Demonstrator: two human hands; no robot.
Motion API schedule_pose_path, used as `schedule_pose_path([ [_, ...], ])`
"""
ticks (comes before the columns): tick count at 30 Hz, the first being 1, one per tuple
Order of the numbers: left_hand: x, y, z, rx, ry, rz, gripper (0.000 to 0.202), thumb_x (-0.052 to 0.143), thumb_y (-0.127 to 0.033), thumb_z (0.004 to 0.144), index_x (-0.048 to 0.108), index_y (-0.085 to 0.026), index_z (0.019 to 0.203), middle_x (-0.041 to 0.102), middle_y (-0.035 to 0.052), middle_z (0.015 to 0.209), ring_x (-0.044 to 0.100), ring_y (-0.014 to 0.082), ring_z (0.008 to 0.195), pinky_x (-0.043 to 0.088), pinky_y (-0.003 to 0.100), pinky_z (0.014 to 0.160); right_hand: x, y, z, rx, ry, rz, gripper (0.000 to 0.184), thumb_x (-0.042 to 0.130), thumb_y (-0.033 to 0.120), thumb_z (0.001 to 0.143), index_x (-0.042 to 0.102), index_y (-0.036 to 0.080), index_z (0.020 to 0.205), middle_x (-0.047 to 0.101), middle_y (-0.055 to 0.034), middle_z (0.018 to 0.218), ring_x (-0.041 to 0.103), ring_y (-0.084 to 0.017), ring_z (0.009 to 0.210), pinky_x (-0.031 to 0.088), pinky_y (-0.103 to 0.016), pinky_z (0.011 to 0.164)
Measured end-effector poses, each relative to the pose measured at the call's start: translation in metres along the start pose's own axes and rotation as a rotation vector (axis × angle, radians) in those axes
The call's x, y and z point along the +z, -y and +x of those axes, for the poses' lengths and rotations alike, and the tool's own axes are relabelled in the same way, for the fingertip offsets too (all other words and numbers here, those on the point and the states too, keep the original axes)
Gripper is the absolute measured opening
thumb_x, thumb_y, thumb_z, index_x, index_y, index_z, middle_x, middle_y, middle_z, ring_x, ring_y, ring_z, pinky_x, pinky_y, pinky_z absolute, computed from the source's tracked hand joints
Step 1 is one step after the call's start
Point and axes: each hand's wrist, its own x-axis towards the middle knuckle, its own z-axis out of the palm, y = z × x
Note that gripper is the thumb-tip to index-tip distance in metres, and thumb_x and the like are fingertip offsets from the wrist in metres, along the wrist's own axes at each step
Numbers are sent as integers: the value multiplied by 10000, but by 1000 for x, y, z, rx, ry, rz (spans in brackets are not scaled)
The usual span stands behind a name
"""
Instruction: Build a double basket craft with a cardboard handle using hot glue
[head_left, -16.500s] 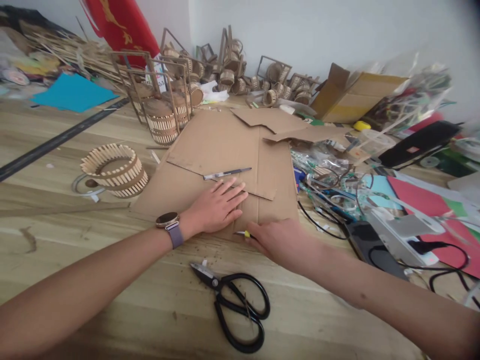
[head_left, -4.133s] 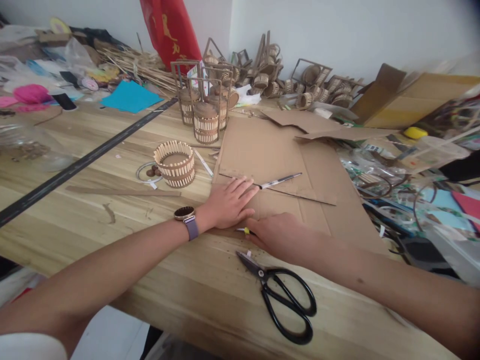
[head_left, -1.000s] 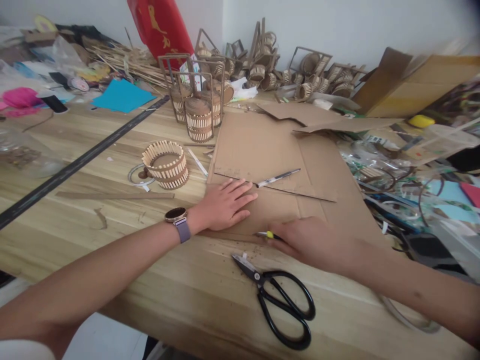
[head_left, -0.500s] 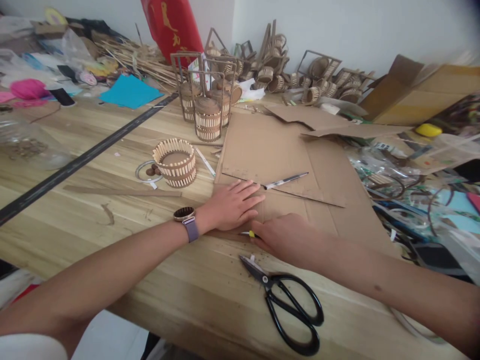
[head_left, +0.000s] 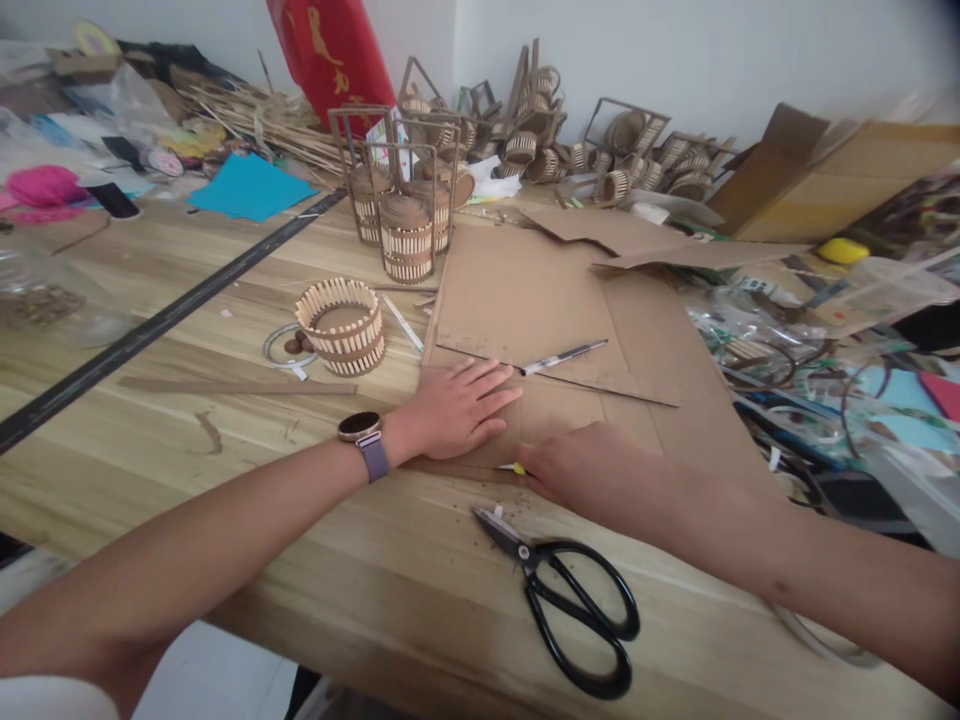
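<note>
A large brown cardboard sheet (head_left: 525,285) lies flat on a wooden bench (head_left: 315,560), a thin dark line slanting across it. The person's left hand (head_left: 461,405) rests palm down on the sheet's near left part, fingers straight and a little spread, holding nothing. Above it, on the wrist, is a watch (head_left: 360,427) with a purple strap. The right hand (head_left: 581,465) is closed around a yellow-collared blade tool (head_left: 518,468), whose tip points left at the sheet's near edge. A pen (head_left: 564,356) lies on the sheet, one end at the dark line. Nearer the person than the sheet are black-handled scissors (head_left: 562,605). Left of the sheet stands an open slatted basket (head_left: 345,345); beyond its far left corner are lidded baskets (head_left: 407,245) with tall handles.
</note>
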Motion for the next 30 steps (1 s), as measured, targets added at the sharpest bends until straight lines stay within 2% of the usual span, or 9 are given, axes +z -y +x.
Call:
schedule_pose_path([
  [5,0,0,0,-4,-7,4,518,310,-436,1024,423,-158,1446,339,115,1565,254,267,1463,192,458,1197,13,-16,-19,79,34,38,187,498,180,936,669,177,1009,748,-74,739,730,-238,678,322,-255,456],
  [9,1,0,-1,-3,-25,-5,512,320,-438,1020,432,-165,1438,353,119,1558,266,268,1458,208,472,1193,37,-45,-43,82,-2,108,227,480,238,935,667,198,1057,735,-54,712,712,-234,651,356,-262,490],
  [12,2,-1,0,-8,-39,-21,507,322,-430,1020,447,-157,1428,357,126,1555,277,279,1452,217,489,1190,53,-67,-60,54,-24,205,283,452,284,956,652,226,1147,762,-64,863,719,-231,770,420,-270,572],
  [14,1,-1,0,-15,-41,-39,498,330,-413,1019,457,-146,1421,367,132,1548,287,290,1446,222,502,1189,56,-72,-66,62,-47,285,314,426,312,974,630,225,1198,758,-73,966,713,-230,847,457,-283,642],
  [17,0,1,1,-42,-60,-111,449,336,-352,1019,508,-140,1376,420,127,1518,324,274,1431,244,490,1189,45,-58,-60,93,-61,341,320,400,333,995,619,185,1176,751,-91,962,711,-236,845,470,-300,668],
  [21,-1,9,1,-87,-88,-241,400,330,-251,1002,577,-128,1291,486,119,1471,377,218,1408,324,419,1169,16,-16,-34,87,-73,278,234,447,309,990,637,179,1035,751,-70,867,712,-222,757,444,-276,596],
  [24,-2,14,0,-43,-66,-236,405,342,-223,993,550,-114,1323,473,125,1481,379,217,1407,321,412,1173,-2,11,-11,63,-98,156,237,469,315,986,652,163,985,756,-81,835,721,-232,730,419,-265,545],
  [27,-2,14,-2,21,-50,-175,425,322,-224,1002,507,-87,1359,451,144,1493,368,223,1413,297,405,1186,-10,25,8,28,-142,101,244,462,290,989,661,149,976,762,-100,851,731,-247,745,421,-264,536],
  [30,0,12,-3,61,-78,-121,427,299,-224,1008,495,-72,1356,463,153,1481,359,219,1416,287,394,1191,-11,29,19,26,-137,83,248,448,279,990,656,147,1016,759,-109,814,733,-259,738,435,-275,534],
])
